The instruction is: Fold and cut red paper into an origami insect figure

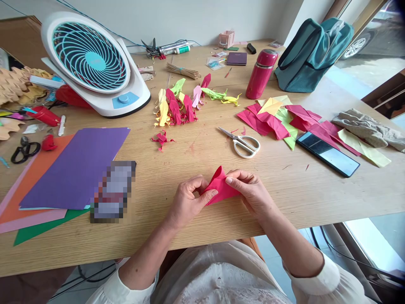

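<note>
A folded sheet of red origami paper is held between my two hands above the front of the table, one corner standing up in a curl. My left hand pinches its left side, thumb on top. From the right, my right hand grips the upper edge between thumb and fingers. Just beyond lie white-handled scissors, blades pointing left. Farther off sit several finished paper figures in yellow, red, green and pink, with a small red figure apart from them. Partly folded red and yellow papers lie to the right.
On the left stand a white fan, stacked coloured sheets, a blurred-out phone and black scissors. A red thermos, a teal bag, another phone and a crumpled cloth occupy the right.
</note>
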A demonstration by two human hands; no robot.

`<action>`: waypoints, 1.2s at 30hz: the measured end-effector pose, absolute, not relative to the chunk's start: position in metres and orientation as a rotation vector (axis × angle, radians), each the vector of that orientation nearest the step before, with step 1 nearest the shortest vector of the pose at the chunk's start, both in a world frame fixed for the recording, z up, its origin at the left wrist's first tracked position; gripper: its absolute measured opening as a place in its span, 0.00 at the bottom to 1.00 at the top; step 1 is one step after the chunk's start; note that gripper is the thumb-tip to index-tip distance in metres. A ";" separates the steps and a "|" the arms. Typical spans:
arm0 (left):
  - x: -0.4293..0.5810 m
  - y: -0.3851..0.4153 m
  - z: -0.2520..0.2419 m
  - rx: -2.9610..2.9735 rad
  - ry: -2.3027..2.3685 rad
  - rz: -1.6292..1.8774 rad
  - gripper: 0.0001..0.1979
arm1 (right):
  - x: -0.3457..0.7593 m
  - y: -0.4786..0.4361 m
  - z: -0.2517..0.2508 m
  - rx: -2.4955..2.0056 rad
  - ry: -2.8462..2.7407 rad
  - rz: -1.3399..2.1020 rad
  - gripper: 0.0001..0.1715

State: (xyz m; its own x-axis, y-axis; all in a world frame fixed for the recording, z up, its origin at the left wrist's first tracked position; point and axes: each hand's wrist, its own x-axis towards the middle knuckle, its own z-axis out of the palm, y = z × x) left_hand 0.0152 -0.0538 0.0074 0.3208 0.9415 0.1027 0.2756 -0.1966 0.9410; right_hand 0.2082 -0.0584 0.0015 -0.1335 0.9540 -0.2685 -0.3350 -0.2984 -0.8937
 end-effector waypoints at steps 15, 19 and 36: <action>0.018 -0.057 0.009 1.780 1.090 0.834 0.17 | 0.217 -0.056 0.021 -1.181 -1.644 1.473 0.13; 0.018 -0.058 0.010 1.801 1.087 0.824 0.16 | 0.214 -0.055 0.015 -1.114 -1.510 1.536 0.16; 0.028 -0.053 0.016 1.708 1.114 0.822 0.14 | 0.220 -0.053 0.009 -1.078 -1.257 1.647 0.18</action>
State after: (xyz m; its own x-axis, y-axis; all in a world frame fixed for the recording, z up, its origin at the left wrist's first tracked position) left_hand 0.0277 -0.0534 0.0161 0.3705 0.9274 0.0510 0.3220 -0.1797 0.9295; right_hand 0.2203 -0.0527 0.0087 -0.3320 0.9292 -0.1621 -0.0886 -0.2018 -0.9754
